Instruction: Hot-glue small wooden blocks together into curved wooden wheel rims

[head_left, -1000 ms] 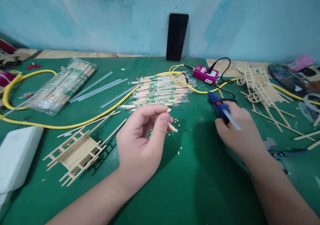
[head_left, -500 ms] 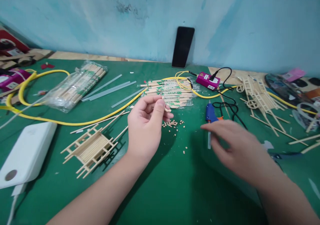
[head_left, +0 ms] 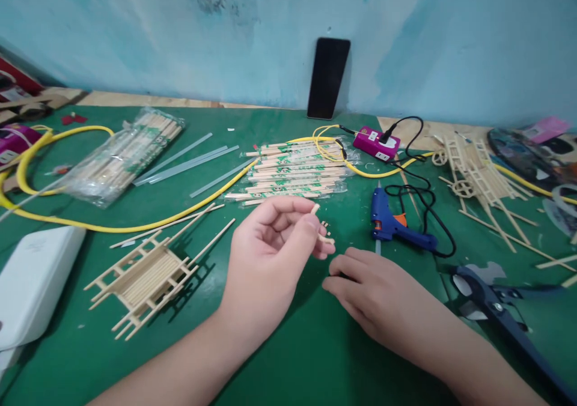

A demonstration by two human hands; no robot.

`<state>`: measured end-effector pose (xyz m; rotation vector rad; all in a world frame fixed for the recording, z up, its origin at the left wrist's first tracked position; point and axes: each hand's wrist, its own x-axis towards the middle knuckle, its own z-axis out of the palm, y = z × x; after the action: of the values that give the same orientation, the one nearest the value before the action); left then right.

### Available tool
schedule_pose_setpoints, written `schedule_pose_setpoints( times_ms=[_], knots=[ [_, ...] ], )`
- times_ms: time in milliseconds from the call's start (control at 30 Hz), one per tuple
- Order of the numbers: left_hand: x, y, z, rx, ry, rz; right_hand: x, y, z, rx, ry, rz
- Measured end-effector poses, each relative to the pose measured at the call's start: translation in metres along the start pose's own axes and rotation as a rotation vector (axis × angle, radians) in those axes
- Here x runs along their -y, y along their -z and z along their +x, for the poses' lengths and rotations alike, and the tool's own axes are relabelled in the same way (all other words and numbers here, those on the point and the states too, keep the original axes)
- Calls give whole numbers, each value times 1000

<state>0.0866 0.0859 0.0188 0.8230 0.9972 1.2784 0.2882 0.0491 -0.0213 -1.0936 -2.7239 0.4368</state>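
We are working at a green desk (head_left: 311, 364), where a white plastic box (head_left: 33, 280) is sitting at far left and a yellow cable (head_left: 135, 227) is curving behind a flat chopstick frame (head_left: 144, 283). Beyond them, a bagged bundle of chopsticks (head_left: 121, 160) and clear glue sticks (head_left: 180, 160) are lying near a stack of paper-wrapped chopsticks (head_left: 288, 172).

At centre, our left hand (head_left: 265, 256) is pinching a short wooden stick (head_left: 326, 239) just above the desk, with the thumb and curled fingers (head_left: 288, 214) closed on it. Its ends are showing on either side of the thumb, one pointing up and one pointing right, so its long axis seems to be running diagonally, though the thumb is hiding too much for us to rule out two pieces. A firm pinch close to the wood looks like the steadiest hold on so small a piece.

Our right hand (head_left: 374, 295) is resting on the desk, open and empty, just below a blue hot glue gun (head_left: 396, 229) lying on its side. Farther right, chopstick ladder frames (head_left: 478, 178) are lying beside dark blue scissors (head_left: 491, 304).
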Motion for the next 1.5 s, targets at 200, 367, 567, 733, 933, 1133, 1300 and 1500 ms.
schedule_pose_setpoints(
  times_ms=[200, 367, 567, 733, 933, 1133, 1300, 1500],
  knots=[
    [4, -3, -8, 82, 113, -17, -4, 4, -3, -144, -37, 162],
    [3, -6, -11, 113, 122, 16, -11, 23, -4, -433, -231, 397],
    [-2, -11, -15, 141, 68, 203, -10, 24, -6, -627, -392, 759],
    [1, -9, -23, 168, -243, 452, -8, 18, -10, -676, -448, 1025],
    [6, -5, -24, 208, -587, 685, -5, 21, -10, -655, -449, 1145],
    [3, -6, -23, 244, -614, 728, 0, 25, -8, -692, -413, 1204],
    [3, -6, -24, 269, -531, 745, 9, 26, -6, -717, -362, 1209],
    [5, -5, -25, 284, -494, 699, 17, 28, -5, -728, -383, 1198]
  ],
)
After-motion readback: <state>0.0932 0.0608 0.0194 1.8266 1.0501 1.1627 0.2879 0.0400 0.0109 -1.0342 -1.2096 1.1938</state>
